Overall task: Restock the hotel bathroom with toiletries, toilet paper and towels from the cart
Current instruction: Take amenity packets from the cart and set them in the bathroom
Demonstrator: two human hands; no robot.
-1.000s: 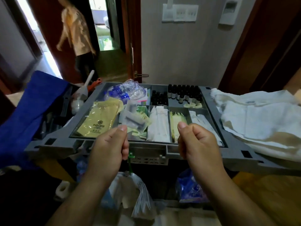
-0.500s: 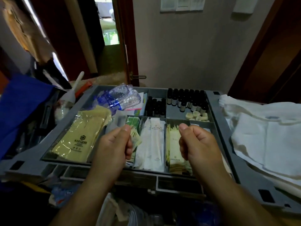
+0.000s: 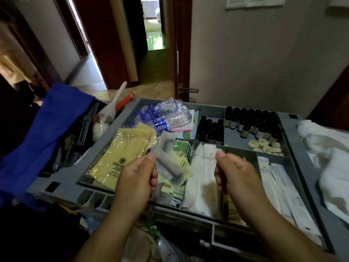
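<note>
**Packed cart tray leaves little room to reach in**
Open air lies above the cart tray [image 3: 294, 144], but inside it only a bare patch of floor just beside the dark bottles [image 3: 251, 123] is free. Crushed water bottles [image 3: 166, 116] pile up in its far left corner. White towels [image 3: 330, 157] crowd its right side, and a blue cloth [image 3: 47, 129] drapes beyond its left rim.

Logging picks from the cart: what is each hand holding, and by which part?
Left hand pinches a frosted sachet by its left edge. Right hand is curled; whether it holds anything cannot be told.
</note>
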